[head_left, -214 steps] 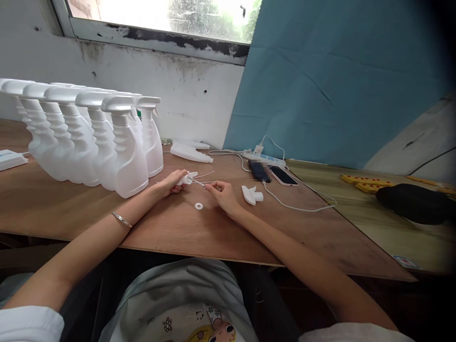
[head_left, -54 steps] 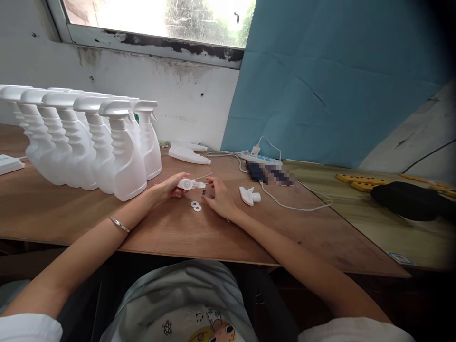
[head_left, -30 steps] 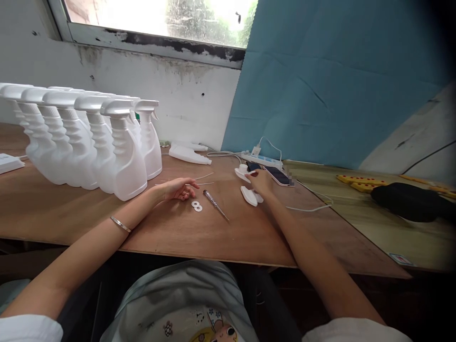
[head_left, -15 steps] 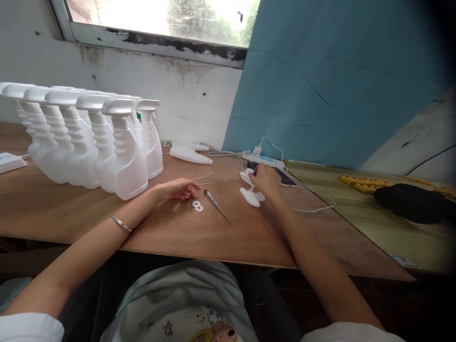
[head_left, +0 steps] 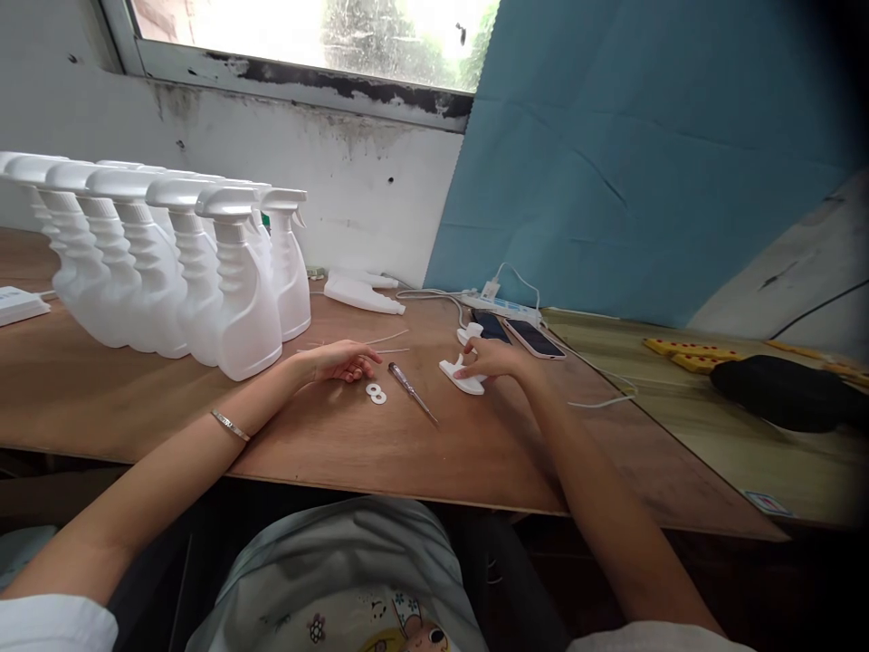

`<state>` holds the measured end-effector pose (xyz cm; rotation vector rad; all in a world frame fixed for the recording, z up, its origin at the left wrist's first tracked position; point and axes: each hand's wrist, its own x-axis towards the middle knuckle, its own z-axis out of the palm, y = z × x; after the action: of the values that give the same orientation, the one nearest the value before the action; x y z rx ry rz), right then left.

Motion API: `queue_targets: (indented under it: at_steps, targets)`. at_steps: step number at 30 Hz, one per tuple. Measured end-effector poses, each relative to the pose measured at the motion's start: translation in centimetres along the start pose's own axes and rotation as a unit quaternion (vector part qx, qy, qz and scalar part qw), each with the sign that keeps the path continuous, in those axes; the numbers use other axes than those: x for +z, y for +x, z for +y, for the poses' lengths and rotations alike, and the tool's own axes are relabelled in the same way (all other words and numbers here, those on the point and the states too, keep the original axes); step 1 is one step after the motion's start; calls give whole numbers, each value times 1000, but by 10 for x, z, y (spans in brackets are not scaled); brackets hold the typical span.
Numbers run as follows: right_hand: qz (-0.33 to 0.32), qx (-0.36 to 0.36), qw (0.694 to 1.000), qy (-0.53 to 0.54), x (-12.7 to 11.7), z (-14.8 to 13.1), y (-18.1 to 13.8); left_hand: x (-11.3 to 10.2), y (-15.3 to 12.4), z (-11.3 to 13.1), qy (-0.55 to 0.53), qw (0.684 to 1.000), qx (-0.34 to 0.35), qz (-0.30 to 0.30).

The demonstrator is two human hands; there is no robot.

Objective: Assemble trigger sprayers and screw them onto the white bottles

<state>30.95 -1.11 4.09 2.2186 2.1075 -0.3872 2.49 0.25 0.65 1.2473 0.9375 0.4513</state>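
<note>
On the brown table, my right hand (head_left: 499, 360) grips a white trigger spray head (head_left: 463, 378), its thumb on the near side and its other fingers partly hidden. Just beyond lies a second white spray head (head_left: 468, 335). My left hand (head_left: 345, 360) rests on its side, fingers loosely curled and apart, holding nothing I can see. Two white ring washers (head_left: 376, 394) lie close to it, one overlapping the other. Between my hands is a screwdriver (head_left: 412, 391) with a clear handle, its tip towards me. Thin pale tubes (head_left: 390, 340) lie behind my left fingers.
Several white spray bottles (head_left: 237, 299) stand in rows at the left. An empty-necked white bottle (head_left: 363, 292) lies near the wall. At the back right are two phones (head_left: 535, 339), a power strip (head_left: 501, 308) and cables. A black object (head_left: 791, 392) sits farther right.
My right hand has taken hold of the nearer spray head and shifted it slightly left, uncovering the phones behind. My left hand has stayed in place.
</note>
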Motion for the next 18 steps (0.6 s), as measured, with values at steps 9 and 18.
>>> queue_targets:
  at_steps: [9,18]
  targets:
    - [214,-20,972,-90,21,-7,12,-2,2,-1,4,1000,5,-4]
    - [356,-42,912,-202,47,-16,22,1,1,-2,16,1000,11,11]
